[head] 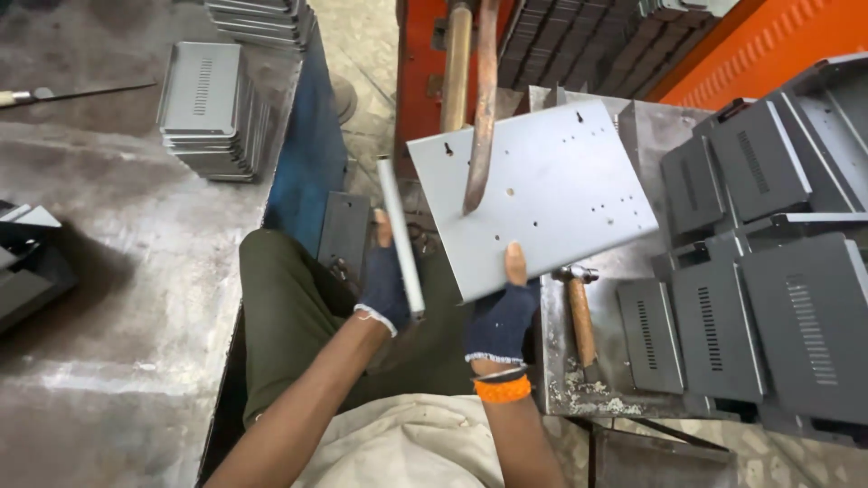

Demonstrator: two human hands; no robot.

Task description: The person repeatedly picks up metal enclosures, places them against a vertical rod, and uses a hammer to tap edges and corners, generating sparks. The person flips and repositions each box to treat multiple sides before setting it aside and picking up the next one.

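Currently the right hand (500,316) pinches the grey panel (533,208) under the welder electrode (479,117), the left hand (387,287) grips a strip (400,237) left of it; stacked housings (759,307) right of it appear finished.

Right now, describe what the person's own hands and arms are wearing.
Both hands wear dark navy knitted gloves with the fingertips cut off and pale, frayed stitching at the cuffs. The left hand has nothing on its wrist; its forearm is bare, with no sleeve. The right hand has a thin dark band and a thicker orange band on the wrist, just below the glove cuff. That forearm is also bare.
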